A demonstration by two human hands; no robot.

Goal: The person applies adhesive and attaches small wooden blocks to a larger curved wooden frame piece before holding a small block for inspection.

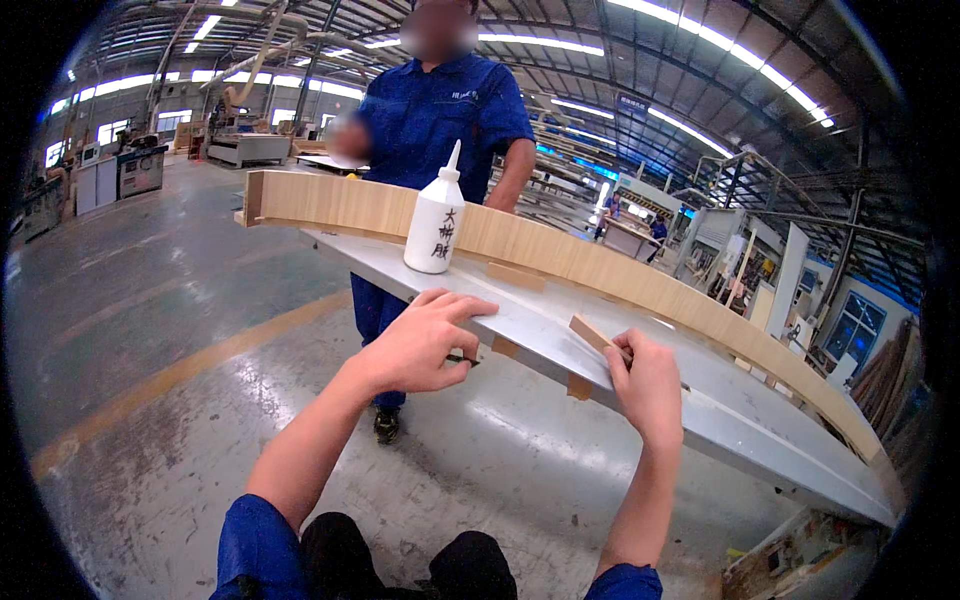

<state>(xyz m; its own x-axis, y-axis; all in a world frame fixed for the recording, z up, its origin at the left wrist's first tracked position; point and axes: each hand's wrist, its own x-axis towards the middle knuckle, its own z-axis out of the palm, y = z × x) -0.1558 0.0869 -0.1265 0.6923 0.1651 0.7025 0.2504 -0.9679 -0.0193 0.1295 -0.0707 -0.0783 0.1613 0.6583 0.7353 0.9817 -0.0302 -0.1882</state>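
My left hand (425,345) rests at the near edge of a grey metal-topped table (540,320). Its fingers are stretched over the top, with the thumb apart and lower. A small dark, thin thing shows beside the thumb; I cannot make out what it is. In my right hand (648,385) is a small light wood strip (592,332), gripped between thumb and fingers above the table. Just beyond my left fingers stands a white squeeze bottle (432,225) with a pointed nozzle, upright. Behind it a long curved wood panel (590,255) stands on edge along the table.
Across the table stands a person in blue workwear (440,120), one hand behind the panel. Small wood blocks (517,277) lie by the panel, and others (579,387) show under the near edge. An open wooden box-like piece (800,555) sits at lower right. Machines (245,148) stand farther back.
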